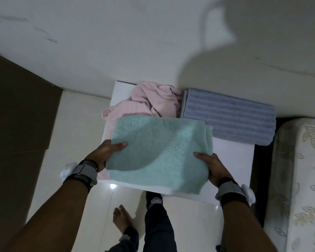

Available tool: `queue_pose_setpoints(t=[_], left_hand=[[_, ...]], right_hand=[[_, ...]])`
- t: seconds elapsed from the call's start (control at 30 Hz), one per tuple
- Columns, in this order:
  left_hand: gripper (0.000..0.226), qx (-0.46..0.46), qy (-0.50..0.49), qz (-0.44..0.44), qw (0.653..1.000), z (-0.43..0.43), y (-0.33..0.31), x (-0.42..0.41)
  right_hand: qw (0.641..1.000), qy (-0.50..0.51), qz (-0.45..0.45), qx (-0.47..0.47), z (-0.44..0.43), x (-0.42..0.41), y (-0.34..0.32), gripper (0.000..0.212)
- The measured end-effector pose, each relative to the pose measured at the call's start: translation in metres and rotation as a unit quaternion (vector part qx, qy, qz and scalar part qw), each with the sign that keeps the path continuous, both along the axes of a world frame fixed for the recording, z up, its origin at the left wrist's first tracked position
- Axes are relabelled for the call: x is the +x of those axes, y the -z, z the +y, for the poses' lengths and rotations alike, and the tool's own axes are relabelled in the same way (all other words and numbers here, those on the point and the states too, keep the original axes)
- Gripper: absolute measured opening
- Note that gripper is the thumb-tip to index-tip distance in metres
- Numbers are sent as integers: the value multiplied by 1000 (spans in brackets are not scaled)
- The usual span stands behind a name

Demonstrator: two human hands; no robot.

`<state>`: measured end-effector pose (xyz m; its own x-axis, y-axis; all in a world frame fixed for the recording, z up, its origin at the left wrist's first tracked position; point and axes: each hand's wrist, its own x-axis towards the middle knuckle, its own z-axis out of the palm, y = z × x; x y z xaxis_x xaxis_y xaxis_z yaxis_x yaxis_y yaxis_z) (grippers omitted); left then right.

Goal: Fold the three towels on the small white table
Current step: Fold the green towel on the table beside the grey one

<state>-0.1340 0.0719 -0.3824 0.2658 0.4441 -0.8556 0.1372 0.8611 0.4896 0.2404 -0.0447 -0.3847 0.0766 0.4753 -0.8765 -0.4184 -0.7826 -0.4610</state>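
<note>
Left hand, right hand pinch green towel edges mid-frame, keeping fold square; pink towel unfolded, blue towel done

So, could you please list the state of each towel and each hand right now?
Green towel: folded, held at both sides over the table.
Blue towel: folded flat on the table.
Pink towel: crumpled, unfolded.
Left hand: gripping the green towel.
Right hand: gripping the green towel.

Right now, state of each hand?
Left hand: closed on the left edge of the folded mint-green towel.
Right hand: closed on the same towel's right edge.
</note>
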Motion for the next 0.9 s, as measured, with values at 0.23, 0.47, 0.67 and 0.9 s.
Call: queue_pose_setpoints(t=[0.23, 0.47, 0.67, 0.9], left_hand=[[54, 48, -18, -56, 997, -24, -62, 5], [43, 45, 54, -63, 996, -81, -115, 9], [46, 62, 76, -66, 993, -113, -137, 53], [55, 201, 19, -29, 979, -79, -132, 126]], right_hand=[[998, 48, -6, 45, -48, 12, -64, 39], [996, 50, -34, 66, -141, 16, -111, 67], [986, 102, -123, 43, -187, 32, -143, 63], [963, 100, -198, 155, -156, 95, -156, 27]])
